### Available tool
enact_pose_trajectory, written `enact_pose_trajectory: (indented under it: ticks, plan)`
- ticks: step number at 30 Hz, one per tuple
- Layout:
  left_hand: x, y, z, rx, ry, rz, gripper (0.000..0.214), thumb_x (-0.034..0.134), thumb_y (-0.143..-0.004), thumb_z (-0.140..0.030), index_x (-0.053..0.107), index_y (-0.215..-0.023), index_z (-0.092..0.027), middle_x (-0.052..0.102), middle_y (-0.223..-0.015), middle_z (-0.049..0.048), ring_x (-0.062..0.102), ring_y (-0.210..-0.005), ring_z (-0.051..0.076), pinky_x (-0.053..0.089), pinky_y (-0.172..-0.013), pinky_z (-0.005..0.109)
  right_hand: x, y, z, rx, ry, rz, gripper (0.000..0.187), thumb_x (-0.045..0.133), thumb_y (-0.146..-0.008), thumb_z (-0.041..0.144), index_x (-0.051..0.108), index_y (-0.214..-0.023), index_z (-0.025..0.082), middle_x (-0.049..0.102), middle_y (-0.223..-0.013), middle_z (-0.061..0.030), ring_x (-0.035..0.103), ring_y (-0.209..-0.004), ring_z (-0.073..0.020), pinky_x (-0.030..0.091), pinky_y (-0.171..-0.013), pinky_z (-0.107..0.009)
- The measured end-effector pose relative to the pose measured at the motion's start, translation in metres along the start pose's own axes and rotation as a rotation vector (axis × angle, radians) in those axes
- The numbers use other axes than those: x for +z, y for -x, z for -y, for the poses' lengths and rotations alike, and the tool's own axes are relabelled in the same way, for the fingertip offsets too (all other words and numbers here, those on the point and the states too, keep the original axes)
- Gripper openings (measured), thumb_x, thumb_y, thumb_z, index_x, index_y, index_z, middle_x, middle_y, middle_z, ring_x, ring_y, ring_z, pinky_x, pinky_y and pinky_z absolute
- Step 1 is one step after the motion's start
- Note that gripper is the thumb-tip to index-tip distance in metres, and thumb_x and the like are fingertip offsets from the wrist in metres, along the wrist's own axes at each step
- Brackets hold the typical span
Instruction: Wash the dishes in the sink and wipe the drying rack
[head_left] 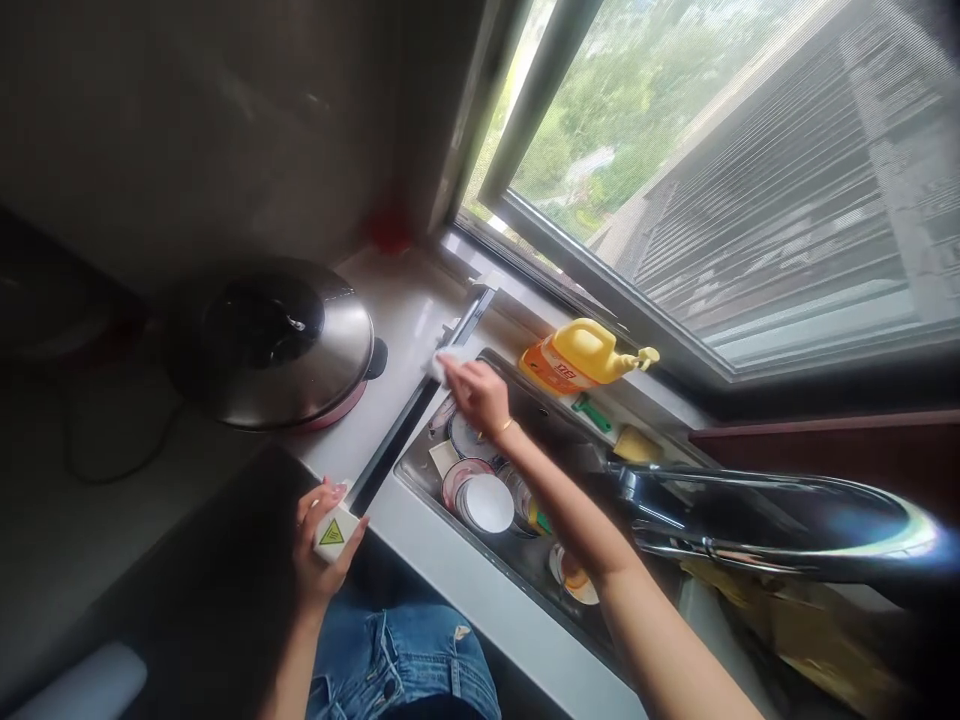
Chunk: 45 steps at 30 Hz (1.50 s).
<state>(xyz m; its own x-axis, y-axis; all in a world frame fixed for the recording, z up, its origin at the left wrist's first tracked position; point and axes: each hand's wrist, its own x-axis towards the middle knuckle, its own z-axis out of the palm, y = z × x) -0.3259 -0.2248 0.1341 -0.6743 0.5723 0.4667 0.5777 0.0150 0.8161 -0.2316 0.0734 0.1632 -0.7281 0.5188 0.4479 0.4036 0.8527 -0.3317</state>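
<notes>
A long, narrow black-and-white bar [395, 440] slants across the counter beside the sink. Its near end is a white block with a yellow-green triangular warning label [331, 533]. My left hand [319, 535] is closed around that block, fingers on both sides. Farther up the bar, my right hand [478, 392] pinches a small white wipe [444, 362] and presses it against the bar's surface. Part of the wipe is hidden under my fingers, so I cannot tell whether it is cloth or paper. The bar's far end [484, 284] reaches toward the window sill.
A large lidded electric pan [281, 340] stands left of the bar. The sink [525, 570] to the right holds several bowls [486, 503]. Behind it are a yellow pump bottle [577, 358], a green-handled tool [592, 413] and a sponge [637, 444]. A chrome faucet [750, 510] juts in at right.
</notes>
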Motion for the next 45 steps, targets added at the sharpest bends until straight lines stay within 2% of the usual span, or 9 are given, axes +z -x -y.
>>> enact_pose_trajectory:
  ticks: [4, 7, 10, 21, 24, 30, 32, 39, 45]
  plan:
    - [-0.001, 0.001, 0.002, 0.001, 0.008, 0.017, 0.044, 0.076, -0.078, -0.014, 0.058, -0.117, -0.024, 0.06, -0.112, 0.0048, 0.066, -0.106, 0.02, 0.052, -0.105, 0.053, -0.001, -0.067, -0.077, 0.315, 0.015, -0.051, 0.053, 0.037, -0.103, 0.046, 0.068, -0.13, 0.013, 0.063, -0.078, -0.0027, 0.054, -0.067, -0.0075, 0.036, -0.064, -0.021]
    - [-0.001, 0.003, 0.008, -0.012, 0.017, 0.005, 0.046, 0.077, -0.078, -0.015, 0.057, -0.118, -0.025, 0.058, -0.114, 0.0048, 0.067, -0.103, 0.02, 0.05, -0.105, 0.055, -0.001, -0.093, -0.098, 0.402, -0.04, -0.024, 0.06, 0.034, -0.1, 0.049, 0.066, -0.131, 0.008, 0.064, -0.081, -0.0031, 0.053, -0.07, -0.0053, 0.036, -0.067, -0.02]
    - [0.0, 0.004, 0.012, -0.026, 0.009, -0.005, 0.043, 0.077, -0.078, -0.017, 0.057, -0.116, -0.024, 0.058, -0.114, 0.0048, 0.068, -0.102, 0.021, 0.05, -0.105, 0.056, 0.003, -0.078, -0.073, 0.336, -0.077, -0.047, 0.046, 0.042, -0.102, 0.039, 0.07, -0.127, 0.011, 0.063, -0.078, -0.0017, 0.054, -0.067, -0.0071, 0.039, -0.067, -0.02]
    - [0.002, 0.001, 0.007, 0.086, -0.037, -0.003, 0.037, 0.074, -0.083, -0.029, 0.058, -0.115, -0.023, 0.06, -0.109, 0.0053, 0.066, -0.1, 0.02, 0.056, -0.099, 0.051, -0.003, 0.086, 0.133, -0.24, -0.238, 0.098, 0.03, 0.055, -0.098, 0.032, 0.069, -0.122, 0.023, 0.061, -0.068, -0.0021, 0.053, -0.064, -0.0148, 0.042, -0.06, -0.027]
    - [0.002, 0.0, 0.005, 0.102, -0.049, -0.016, 0.035, 0.072, -0.085, -0.037, 0.058, -0.114, -0.022, 0.06, -0.107, 0.0057, 0.066, -0.099, 0.02, 0.056, -0.097, 0.049, -0.01, 0.091, 0.138, -0.27, -0.444, 0.153, 0.029, 0.049, -0.101, 0.035, 0.072, -0.113, 0.022, 0.06, -0.066, -0.0018, 0.052, -0.062, -0.0139, 0.043, -0.06, -0.026]
    - [0.004, 0.001, 0.001, 0.037, -0.073, 0.009, 0.037, 0.075, -0.083, -0.03, 0.055, -0.114, -0.023, 0.061, -0.108, 0.0057, 0.066, -0.101, 0.021, 0.054, -0.101, 0.054, -0.037, 0.061, 0.098, 0.364, -1.022, 0.236, 0.059, 0.025, -0.105, 0.049, 0.064, -0.075, 0.016, 0.053, -0.061, -0.0013, 0.048, -0.053, -0.0126, 0.043, -0.05, -0.026]
    - [0.004, 0.003, 0.002, 0.014, -0.068, 0.009, 0.038, 0.076, -0.082, -0.031, 0.056, -0.113, -0.023, 0.06, -0.109, 0.0056, 0.067, -0.101, 0.021, 0.053, -0.102, 0.055, -0.04, 0.05, 0.09, 0.402, -1.026, 0.273, 0.056, 0.028, -0.103, 0.052, 0.059, -0.071, 0.017, 0.053, -0.062, -0.0013, 0.05, -0.055, -0.0127, 0.045, -0.052, -0.026]
    - [0.007, 0.009, 0.006, -0.025, -0.026, 0.031, 0.036, 0.074, -0.083, -0.03, 0.057, -0.114, -0.024, 0.059, -0.109, 0.0053, 0.066, -0.103, 0.021, 0.051, -0.106, 0.054, -0.015, 0.045, 0.108, 0.213, -0.558, -0.175, 0.031, 0.062, -0.091, 0.035, 0.057, -0.119, 0.023, 0.067, -0.092, -0.0051, 0.064, -0.082, -0.0173, 0.055, -0.074, -0.033]
    - [0.007, 0.01, 0.005, -0.003, 0.004, 0.028, 0.036, 0.07, -0.085, -0.034, 0.057, -0.118, -0.025, 0.059, -0.111, 0.0068, 0.066, -0.103, 0.023, 0.054, -0.101, 0.053, -0.009, 0.085, 0.136, -0.365, -0.417, -0.055, 0.017, 0.062, -0.094, 0.02, 0.07, -0.109, 0.023, 0.076, -0.091, -0.0026, 0.065, -0.081, -0.0158, 0.056, -0.076, -0.028]
